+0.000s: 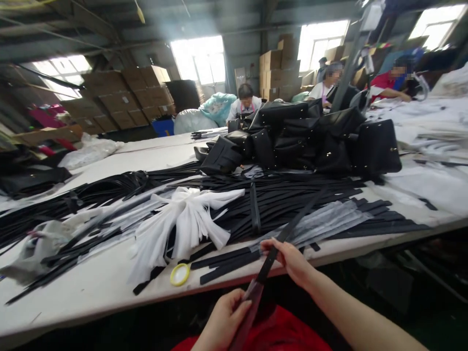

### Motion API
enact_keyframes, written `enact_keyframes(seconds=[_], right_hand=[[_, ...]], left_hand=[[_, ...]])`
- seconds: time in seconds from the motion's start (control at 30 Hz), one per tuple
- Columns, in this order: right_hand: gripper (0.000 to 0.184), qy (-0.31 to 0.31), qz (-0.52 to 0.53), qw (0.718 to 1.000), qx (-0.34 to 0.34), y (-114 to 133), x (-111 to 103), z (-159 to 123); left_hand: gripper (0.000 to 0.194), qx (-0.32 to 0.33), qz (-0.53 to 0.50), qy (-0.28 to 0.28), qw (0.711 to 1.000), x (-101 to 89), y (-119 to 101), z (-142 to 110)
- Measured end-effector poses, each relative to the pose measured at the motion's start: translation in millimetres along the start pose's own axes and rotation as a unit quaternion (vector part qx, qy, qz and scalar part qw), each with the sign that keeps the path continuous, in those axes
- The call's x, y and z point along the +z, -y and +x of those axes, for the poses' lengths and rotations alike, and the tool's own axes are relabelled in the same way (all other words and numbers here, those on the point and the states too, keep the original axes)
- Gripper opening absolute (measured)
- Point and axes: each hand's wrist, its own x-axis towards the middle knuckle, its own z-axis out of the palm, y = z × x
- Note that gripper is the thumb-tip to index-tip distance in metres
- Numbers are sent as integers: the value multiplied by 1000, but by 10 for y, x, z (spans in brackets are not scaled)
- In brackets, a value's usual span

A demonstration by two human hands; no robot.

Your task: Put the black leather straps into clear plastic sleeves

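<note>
- Strap (269, 264): black, in both hands, slants over table edge, nearer than and right of white bundle (186, 214), which is the landmark. Lower part looks covered in clear film.
- Left hand (228, 317): nearer than bundle, a bit right. Thumb and fingers pinch the filmed lower part of the strap.
- Right hand (288, 258): farther up the strap, right of bundle. Fingers closed narrow around it, palm side mostly hidden.
- Red clothing (288, 331): below the hands, nearer than bundle.
- Table (98, 287): pale top, under bundle.
- Yellow ring (180, 275): flat on table, just on near side of bundle.
- Loose black strips (226, 265): near side of bundle, toward the right hand.
- Film-covered strips (329, 219): right of bundle, past the right hand.
- Long black strips (234, 204): dense layer, right of and beyond bundle; more to its left.
- Black bags (310, 141): heaped, beyond bundle to the right, metal studs visible.
- Person (244, 105): across table, beyond bundle.
- Cartons (117, 97): stacked, far beyond bundle to the left.
</note>
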Motion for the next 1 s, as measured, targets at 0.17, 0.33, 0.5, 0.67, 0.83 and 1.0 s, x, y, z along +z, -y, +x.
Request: enact_keyframes(seconds=[0.17, 0.33, 0.5, 0.67, 0.83, 1.0], right_hand=[[57, 119, -26, 989, 84, -224, 144, -81], [57, 12, 73, 996, 54, -99, -5, 61], [60, 83, 20, 995, 54, -207, 71, 25], [55, 35, 50, 998, 33, 2, -67, 86], [51, 6, 34, 999, 5, 123, -133, 154], [50, 118, 13, 990, 78, -55, 55, -33]], left_hand=[[50, 9, -59, -16, 998, 127, -103, 142], [52, -3, -80, -20, 997, 197, -120, 230], [52, 25, -118, -43, 992, 216, -222, 310], [48, 12, -128, -35, 991, 175, -248, 237], [49, 1, -137, -27, 990, 198, -232, 209], [48, 23, -138, -34, 990, 240, -237, 241]])
